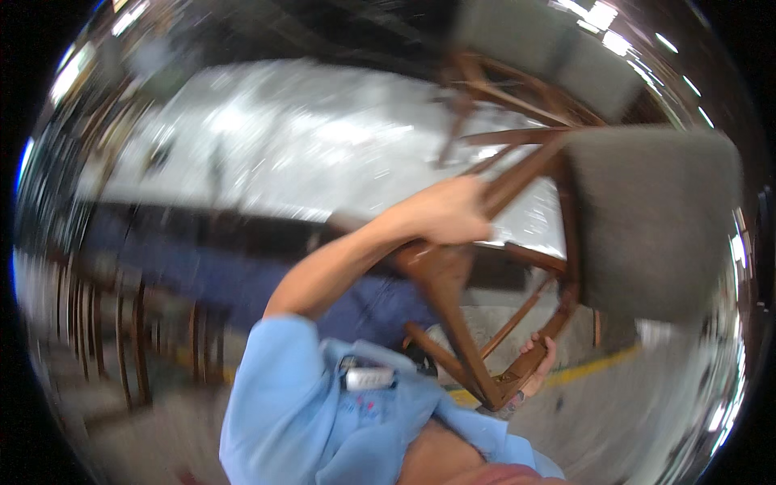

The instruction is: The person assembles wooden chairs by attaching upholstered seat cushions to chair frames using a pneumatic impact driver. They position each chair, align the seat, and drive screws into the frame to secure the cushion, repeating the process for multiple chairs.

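I hold up a wooden chair [457,299] with brown legs and rails and a grey padded panel [655,222] at its right side. It is tilted, and motion blurs it. My left hand [453,212] is closed around a brown rail in the upper part of the frame. Lower down and to the right, my right hand [543,357] grips another wooden member near a corner of the frame. Part of that hand is hidden behind the wood.
Behind the chair stretches a table with a shiny, pale cover [283,137] and a dark blue side [242,279]. A second grey-and-brown chair [517,93] is beyond, at the upper right. Several upright wooden legs [137,339] stand at the left. A yellow line [590,368] crosses the grey floor.
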Tool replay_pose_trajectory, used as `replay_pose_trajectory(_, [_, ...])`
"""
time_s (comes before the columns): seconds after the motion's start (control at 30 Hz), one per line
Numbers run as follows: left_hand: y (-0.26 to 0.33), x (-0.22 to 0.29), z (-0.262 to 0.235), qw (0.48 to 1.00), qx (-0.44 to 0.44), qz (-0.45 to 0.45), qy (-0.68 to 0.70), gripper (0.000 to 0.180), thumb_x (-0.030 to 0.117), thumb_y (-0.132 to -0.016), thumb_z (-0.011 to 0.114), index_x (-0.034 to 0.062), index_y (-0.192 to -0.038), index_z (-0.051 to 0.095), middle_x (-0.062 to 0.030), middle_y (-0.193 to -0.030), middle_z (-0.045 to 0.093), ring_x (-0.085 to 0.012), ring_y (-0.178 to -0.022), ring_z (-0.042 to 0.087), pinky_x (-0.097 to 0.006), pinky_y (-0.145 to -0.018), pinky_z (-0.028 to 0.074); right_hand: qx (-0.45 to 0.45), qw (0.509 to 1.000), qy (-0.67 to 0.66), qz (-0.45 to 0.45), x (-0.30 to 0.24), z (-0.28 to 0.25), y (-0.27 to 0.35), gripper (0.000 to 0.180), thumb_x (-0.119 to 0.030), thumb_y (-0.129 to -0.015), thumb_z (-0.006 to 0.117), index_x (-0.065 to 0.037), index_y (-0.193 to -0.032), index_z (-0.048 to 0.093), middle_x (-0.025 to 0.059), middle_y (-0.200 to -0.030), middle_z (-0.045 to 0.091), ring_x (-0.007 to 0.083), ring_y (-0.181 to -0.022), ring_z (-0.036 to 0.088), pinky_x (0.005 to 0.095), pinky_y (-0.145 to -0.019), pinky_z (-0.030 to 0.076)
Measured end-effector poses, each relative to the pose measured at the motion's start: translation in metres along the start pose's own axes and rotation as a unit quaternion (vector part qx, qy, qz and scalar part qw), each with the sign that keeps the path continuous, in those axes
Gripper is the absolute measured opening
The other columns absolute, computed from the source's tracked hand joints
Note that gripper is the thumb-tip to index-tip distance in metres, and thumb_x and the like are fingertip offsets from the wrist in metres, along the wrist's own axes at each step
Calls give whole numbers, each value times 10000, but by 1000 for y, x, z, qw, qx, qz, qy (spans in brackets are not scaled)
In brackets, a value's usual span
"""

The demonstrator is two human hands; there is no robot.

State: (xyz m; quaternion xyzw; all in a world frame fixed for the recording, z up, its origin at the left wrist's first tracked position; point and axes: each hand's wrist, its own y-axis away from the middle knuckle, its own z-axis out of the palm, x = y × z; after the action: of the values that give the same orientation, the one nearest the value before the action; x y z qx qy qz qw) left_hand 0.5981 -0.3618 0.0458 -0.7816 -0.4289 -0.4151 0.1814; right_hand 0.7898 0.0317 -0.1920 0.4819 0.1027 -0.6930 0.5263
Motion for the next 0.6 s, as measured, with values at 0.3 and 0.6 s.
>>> replay_pose_trajectory(0.3, [310,97,-39,964,258,46,-51,515,134,-719,669,-159,-1090,464,-325,-804,640,-480,-845,659,-478,-734,541,-392,919,-33,30,10,136,27,456,-316,-890,596,-52,-1241,472,95,-1010,531,205,-792,547,357,-654,503])
replay_pose_trajectory(0.6, [399,-54,-146,870,485,-32,-80,633,91,-666,677,-120,-1222,460,-326,-848,646,-479,-886,646,-488,-796,524,-495,865,-8,83,213,430,-9,476,-308,-858,591,-67,-1260,509,63,-965,555,179,-740,533,333,-649,480])
